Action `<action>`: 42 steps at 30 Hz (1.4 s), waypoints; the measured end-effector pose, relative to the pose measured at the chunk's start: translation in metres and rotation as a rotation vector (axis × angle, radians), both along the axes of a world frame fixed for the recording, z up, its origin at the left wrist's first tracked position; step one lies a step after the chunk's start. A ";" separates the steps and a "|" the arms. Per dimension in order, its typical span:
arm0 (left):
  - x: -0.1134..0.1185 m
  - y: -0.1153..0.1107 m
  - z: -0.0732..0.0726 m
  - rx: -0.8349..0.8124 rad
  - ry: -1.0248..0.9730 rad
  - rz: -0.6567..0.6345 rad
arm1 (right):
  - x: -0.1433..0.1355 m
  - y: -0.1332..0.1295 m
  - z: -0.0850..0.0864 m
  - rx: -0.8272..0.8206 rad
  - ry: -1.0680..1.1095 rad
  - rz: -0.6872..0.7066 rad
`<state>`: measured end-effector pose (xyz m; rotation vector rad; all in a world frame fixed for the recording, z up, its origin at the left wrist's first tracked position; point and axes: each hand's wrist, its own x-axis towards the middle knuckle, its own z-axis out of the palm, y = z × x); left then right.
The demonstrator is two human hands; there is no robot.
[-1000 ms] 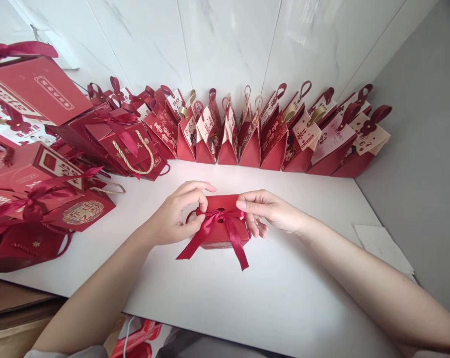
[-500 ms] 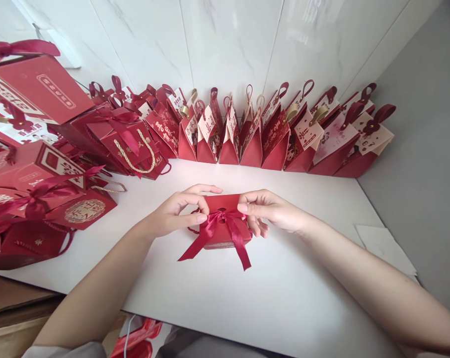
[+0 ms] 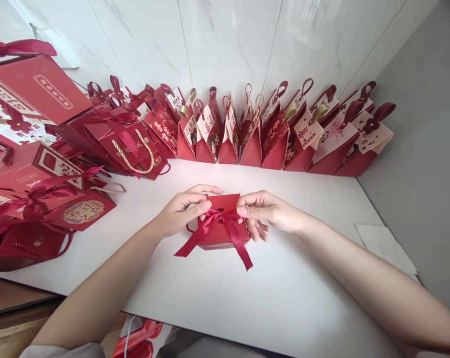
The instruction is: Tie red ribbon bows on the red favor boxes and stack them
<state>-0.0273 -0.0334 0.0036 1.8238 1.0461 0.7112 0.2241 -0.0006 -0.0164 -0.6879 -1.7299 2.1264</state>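
Note:
A small red gift box [image 3: 219, 237] rests on the white table, with a shiny crimson ribbon [image 3: 237, 237] tied in a bow across its front. Two ribbon tails hang toward the table's front edge. At the box's left side, my left hand [image 3: 186, 209] pinches the bow's left loop between thumb and a finger, its other fingers stretched behind. My right hand [image 3: 264, 211] pinches the right loop at the opposite side, the lower fingers curled beside the box. Part of a dark red cord shows at the box's left.
Several red boxes with strap loops [image 3: 273, 144] line the tiled wall. On the left is a pile of larger red boxes [image 3: 42, 89] with ribbons and cords. White paper [image 3: 385, 246] lies at the right, by a grey panel [image 3: 426, 124].
My left thumb has moved up and closer to its fingers on the loop. The ribbon tails have spread a little further apart, and the box has shifted slightly left.

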 end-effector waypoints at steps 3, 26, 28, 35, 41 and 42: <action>0.004 -0.004 0.001 0.033 0.046 0.071 | -0.001 -0.001 0.000 0.015 -0.005 -0.017; 0.003 -0.007 0.009 0.027 0.181 0.029 | -0.009 -0.007 0.001 0.009 0.039 -0.095; 0.002 -0.008 0.010 0.034 0.191 0.031 | -0.009 -0.006 0.001 0.008 0.037 -0.095; 0.001 -0.007 0.010 0.048 0.190 0.026 | -0.008 -0.006 0.001 0.034 0.025 -0.105; 0.000 -0.007 0.013 0.069 0.195 -0.009 | -0.006 -0.007 0.002 0.073 0.005 -0.142; 0.000 -0.007 0.013 0.073 0.196 -0.022 | -0.006 -0.007 0.003 0.073 0.005 -0.143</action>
